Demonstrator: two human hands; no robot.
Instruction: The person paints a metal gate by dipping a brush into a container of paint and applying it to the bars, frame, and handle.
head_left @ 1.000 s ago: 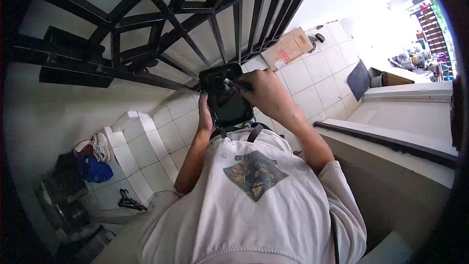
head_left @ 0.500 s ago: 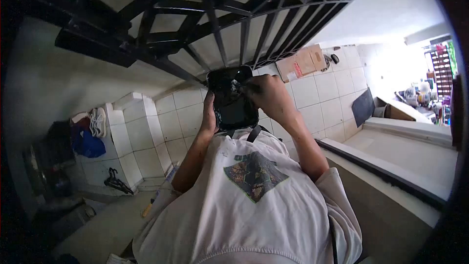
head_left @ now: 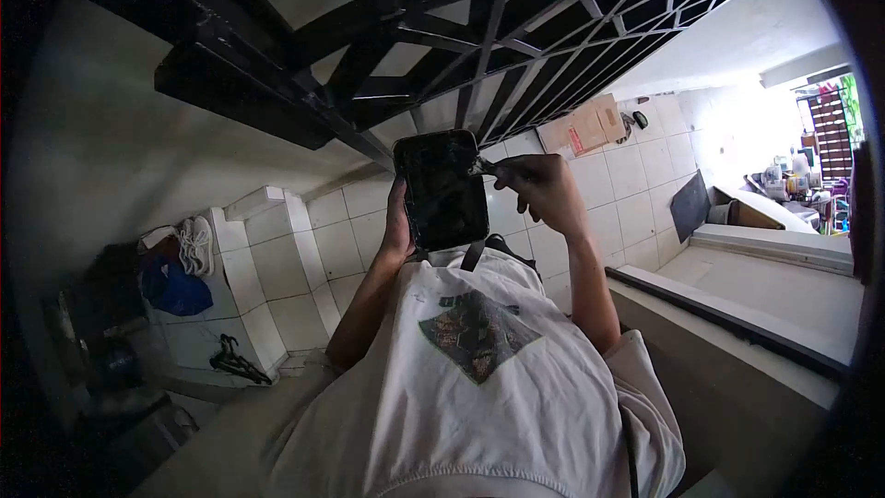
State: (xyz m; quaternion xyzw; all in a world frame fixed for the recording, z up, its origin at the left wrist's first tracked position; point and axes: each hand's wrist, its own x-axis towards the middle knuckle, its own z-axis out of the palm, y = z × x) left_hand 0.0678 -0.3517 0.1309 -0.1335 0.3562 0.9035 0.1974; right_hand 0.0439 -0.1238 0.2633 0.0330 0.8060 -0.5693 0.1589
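My left hand (head_left: 399,224) grips the left side of a black rectangular tray (head_left: 450,221) with rounded corners, held in front of my waist. The tray's inside is dark and shiny, with smeared marks. To its right, my right hand (head_left: 550,192) is closed round a small paintbrush (head_left: 489,168), mostly hidden by the fingers. Its pale tip is right at the tray's right rim. Past the tray, a black metal gate (head_left: 498,28) with glossy bars spans the top of the view.
Flattened cardboard (head_left: 583,127) lies on the tiled floor (head_left: 590,186) beside the gate. White shoes (head_left: 195,244) and a blue cloth (head_left: 173,288) sit on a ledge at left, with black hangers (head_left: 238,361) below. A dark mat (head_left: 690,205) and low wall (head_left: 737,332) are at right.
My right hand has moved right, taking the brush from over the tray's middle to its right rim. The gate and surroundings have shifted rightward in view as the camera turned.
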